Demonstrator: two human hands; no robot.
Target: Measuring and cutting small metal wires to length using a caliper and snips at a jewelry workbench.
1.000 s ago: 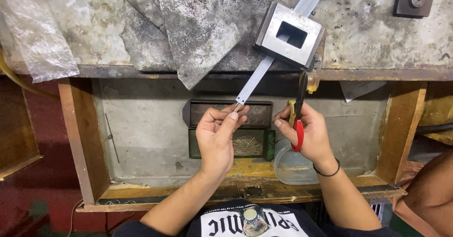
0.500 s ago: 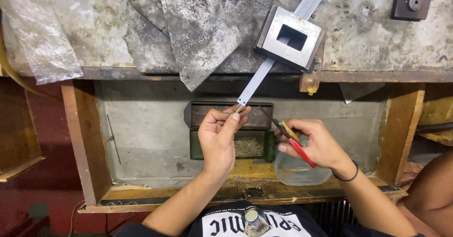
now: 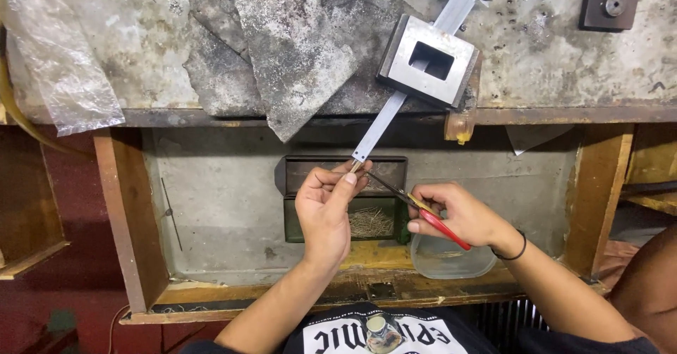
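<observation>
A long flat grey metal strip (image 3: 412, 89) is threaded through the square steel block (image 3: 428, 61) and slants down from it; its lower end is pinched by the left hand (image 3: 326, 209). Red-handled pliers (image 3: 422, 209) are gripped by the right hand (image 3: 462, 216), tips just below the strip's end.

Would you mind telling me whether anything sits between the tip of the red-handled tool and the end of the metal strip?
Nothing visible does. The left hand pinches the lower end of the metal strip, and the right hand points the red-handled tool at that pinch, its tip right beside the left fingertips.
</observation>
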